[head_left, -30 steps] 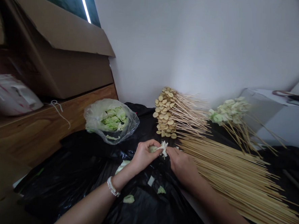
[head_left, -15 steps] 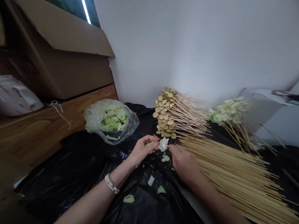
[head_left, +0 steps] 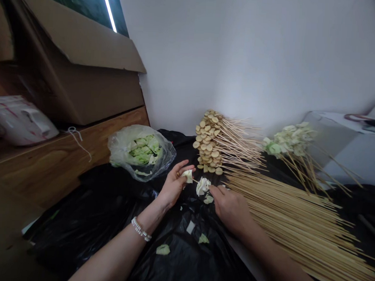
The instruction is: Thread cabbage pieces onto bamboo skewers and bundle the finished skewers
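My right hand pinches a thin wooden skewer whose far part carries a bunch of pale cabbage pieces. My left hand, with a ring and a beaded bracelet, holds a single cabbage piece at the skewer's tip; its other fingers are spread. A short bare length of skewer shows between that piece and the bunch. Below lie several loose cabbage scraps on black plastic sheeting. Beyond my left hand a clear plastic bag holds cut green cabbage leaves.
Beside my right hand lie many bare skewers. Behind are skewers with round pale slices, against the wall, and finished-looking cabbage skewers near a white box. A cardboard box and white jug stand left.
My left hand has moved slightly left and away from the bunch, its fingers opening out, and a cabbage piece now shows at the skewer's tip. The view has shifted slightly.
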The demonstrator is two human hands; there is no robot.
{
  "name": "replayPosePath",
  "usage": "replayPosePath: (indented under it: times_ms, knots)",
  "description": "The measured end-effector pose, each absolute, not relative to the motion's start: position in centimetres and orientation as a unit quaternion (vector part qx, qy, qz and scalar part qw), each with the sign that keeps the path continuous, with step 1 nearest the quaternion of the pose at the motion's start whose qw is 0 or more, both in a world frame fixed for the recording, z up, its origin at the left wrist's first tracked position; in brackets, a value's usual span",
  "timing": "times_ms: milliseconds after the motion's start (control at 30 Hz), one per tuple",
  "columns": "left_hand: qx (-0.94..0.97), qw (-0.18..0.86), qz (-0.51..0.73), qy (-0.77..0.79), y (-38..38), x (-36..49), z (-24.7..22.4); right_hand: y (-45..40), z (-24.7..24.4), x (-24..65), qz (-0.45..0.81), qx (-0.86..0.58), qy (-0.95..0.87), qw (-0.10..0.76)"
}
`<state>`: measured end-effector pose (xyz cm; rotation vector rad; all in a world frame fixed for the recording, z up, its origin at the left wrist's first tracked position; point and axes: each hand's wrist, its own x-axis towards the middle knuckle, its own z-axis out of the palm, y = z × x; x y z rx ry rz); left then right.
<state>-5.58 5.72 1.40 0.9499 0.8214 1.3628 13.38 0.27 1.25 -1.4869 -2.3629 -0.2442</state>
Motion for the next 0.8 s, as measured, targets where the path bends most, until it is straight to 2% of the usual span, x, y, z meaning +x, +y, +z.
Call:
replayPosePath:
  times_ms: [233, 800]
  knots:
    - [0.394, 0.645, 0.569, 0.324, 5.5, -5.5, 2.0, 0.3, 1.4, 13.3, -0.081, -0.541, -0.824, 0.148]
    - [0.297, 0.707, 0.566, 0.302, 5.9, -6.1, 2.4, 0.4, 0.9, 13.5, -0.096, -0.524, -0.819, 0.216]
